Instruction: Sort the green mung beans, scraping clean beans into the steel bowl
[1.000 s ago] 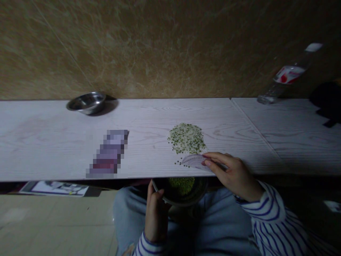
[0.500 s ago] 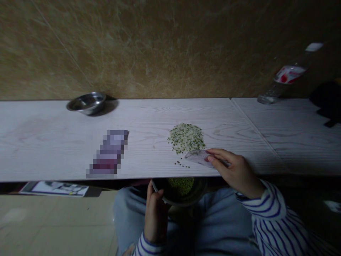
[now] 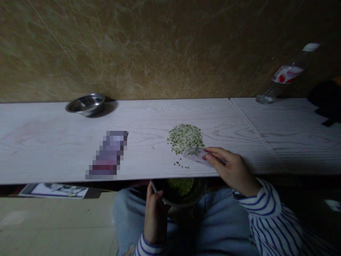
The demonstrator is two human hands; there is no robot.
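My left hand (image 3: 156, 213) grips the left rim of a metal bowl (image 3: 183, 205) below the table's front edge; green beans (image 3: 181, 186) lie inside it, and the table edge hides its far part. With my right hand (image 3: 231, 169) I pinch a thin, clear plastic piece (image 3: 197, 156), curved at its far end. That end touches the near side of a pile of white grains mixed with green beans (image 3: 185, 138) on the table. Several loose beans (image 3: 181, 164) lie in front of the pile, left of the plastic piece.
A shallow steel bowl (image 3: 86, 105) rests tilted near the wall at the back left. Nearer stands a blurred-out flat rectangular object (image 3: 108, 154) on the white table (image 3: 149, 117). At the back right are a clear bottle (image 3: 286, 74) with a white cap and a dark object (image 3: 326, 101).
The plastic piece has shifted slightly left and up to the pile's near edge, with my right hand moving along. My left hand keeps its hold on the bowl.
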